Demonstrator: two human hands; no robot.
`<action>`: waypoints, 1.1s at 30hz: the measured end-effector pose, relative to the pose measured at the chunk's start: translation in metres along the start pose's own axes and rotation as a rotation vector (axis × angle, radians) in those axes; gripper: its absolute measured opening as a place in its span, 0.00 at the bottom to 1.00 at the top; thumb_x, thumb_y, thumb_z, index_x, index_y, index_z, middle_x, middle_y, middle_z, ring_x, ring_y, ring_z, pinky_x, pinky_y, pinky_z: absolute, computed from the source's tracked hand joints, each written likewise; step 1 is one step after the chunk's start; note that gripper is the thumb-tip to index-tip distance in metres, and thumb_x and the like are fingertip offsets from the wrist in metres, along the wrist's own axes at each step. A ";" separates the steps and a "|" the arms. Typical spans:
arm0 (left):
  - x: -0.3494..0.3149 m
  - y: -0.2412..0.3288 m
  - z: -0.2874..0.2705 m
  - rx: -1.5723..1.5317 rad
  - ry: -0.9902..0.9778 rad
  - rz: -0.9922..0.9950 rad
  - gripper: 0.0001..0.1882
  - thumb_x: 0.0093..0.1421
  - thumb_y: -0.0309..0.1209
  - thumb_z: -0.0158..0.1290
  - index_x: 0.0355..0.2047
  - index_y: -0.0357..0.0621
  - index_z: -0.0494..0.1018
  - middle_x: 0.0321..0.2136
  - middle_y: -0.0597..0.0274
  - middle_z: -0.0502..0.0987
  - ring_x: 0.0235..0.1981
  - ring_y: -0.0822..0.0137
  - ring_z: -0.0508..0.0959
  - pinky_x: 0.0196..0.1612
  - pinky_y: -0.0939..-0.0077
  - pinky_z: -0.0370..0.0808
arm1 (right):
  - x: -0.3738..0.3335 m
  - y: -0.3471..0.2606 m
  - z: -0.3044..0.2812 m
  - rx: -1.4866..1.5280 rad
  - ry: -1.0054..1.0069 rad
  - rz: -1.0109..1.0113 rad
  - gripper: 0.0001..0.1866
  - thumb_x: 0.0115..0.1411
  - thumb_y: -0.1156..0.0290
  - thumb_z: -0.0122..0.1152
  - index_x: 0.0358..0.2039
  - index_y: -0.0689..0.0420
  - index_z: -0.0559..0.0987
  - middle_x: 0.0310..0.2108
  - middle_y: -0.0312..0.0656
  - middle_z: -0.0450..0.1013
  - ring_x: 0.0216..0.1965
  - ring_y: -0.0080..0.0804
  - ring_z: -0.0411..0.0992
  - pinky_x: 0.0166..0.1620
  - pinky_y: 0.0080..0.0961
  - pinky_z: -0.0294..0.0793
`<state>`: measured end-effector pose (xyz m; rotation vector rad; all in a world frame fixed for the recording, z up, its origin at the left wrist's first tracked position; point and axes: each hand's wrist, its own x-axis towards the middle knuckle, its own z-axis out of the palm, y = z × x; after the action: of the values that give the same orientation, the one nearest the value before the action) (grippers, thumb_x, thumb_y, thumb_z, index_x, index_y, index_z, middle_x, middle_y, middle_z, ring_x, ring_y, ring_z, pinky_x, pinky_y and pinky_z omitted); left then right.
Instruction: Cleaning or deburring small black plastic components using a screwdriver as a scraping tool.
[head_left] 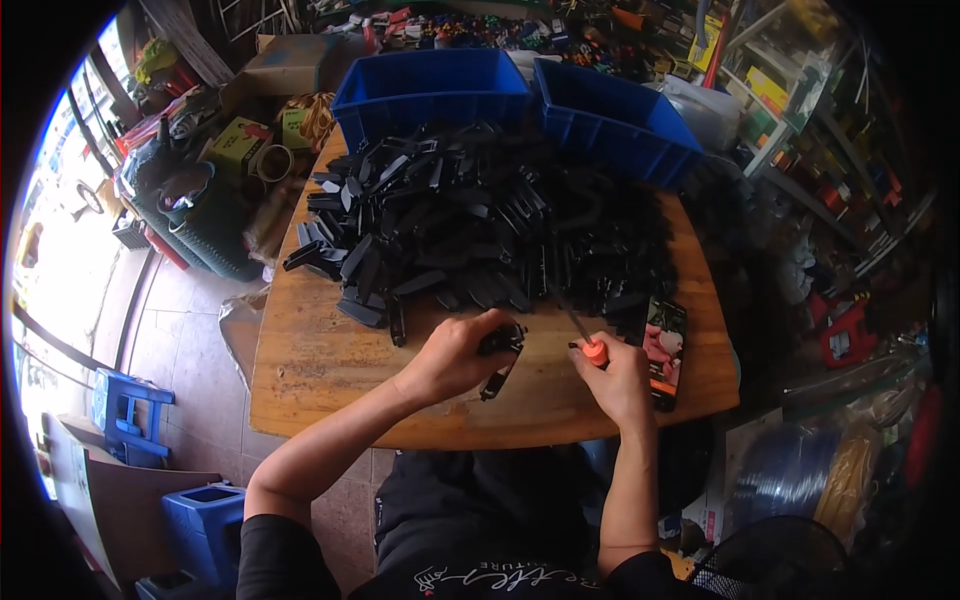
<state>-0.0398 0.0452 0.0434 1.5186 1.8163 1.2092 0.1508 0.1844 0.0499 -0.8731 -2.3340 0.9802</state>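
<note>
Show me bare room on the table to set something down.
Widest bare patch of table: left of the left hand, below the black parts. Smaller: between that hand and the right hand; a strip right of the phone. Crowded: the middle, heaped with parts up to the blue bins.

There are two blue bins (400, 112) (612, 140), one screwdriver (596, 352), one phone (665, 350).

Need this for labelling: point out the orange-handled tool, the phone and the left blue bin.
Orange-handled tool (597, 353), head view: its handle.
Phone (665, 348), head view: its screen.
Left blue bin (425, 111), head view: its front wall.
</note>
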 end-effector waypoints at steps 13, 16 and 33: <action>-0.037 -0.016 -0.019 0.342 -0.073 0.358 0.23 0.39 0.19 0.58 0.40 0.45 0.75 0.46 0.57 0.73 0.45 0.53 0.75 0.46 0.64 0.76 | 0.001 0.013 0.014 -0.307 0.097 -0.009 0.10 0.52 0.68 0.67 0.28 0.62 0.78 0.27 0.47 0.75 0.31 0.48 0.74 0.34 0.35 0.72; -0.042 -0.008 -0.005 0.379 -0.148 0.372 0.25 0.40 0.24 0.60 0.43 0.45 0.73 0.48 0.56 0.72 0.48 0.54 0.72 0.48 0.63 0.75 | 0.001 0.011 0.026 -0.392 0.132 -0.122 0.09 0.52 0.69 0.65 0.24 0.60 0.77 0.26 0.46 0.74 0.30 0.50 0.74 0.32 0.40 0.72; -0.046 -0.014 0.032 0.477 0.017 0.496 0.19 0.50 0.28 0.50 0.44 0.38 0.68 0.45 0.52 0.72 0.45 0.57 0.72 0.50 0.69 0.72 | 0.018 -0.031 0.048 -0.260 -0.019 -0.508 0.08 0.42 0.79 0.63 0.23 0.54 0.74 0.25 0.38 0.71 0.28 0.42 0.73 0.32 0.35 0.72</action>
<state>-0.0092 0.0116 0.0078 2.3372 1.8898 1.0282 0.0969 0.1579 0.0456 -0.3192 -2.5482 0.4834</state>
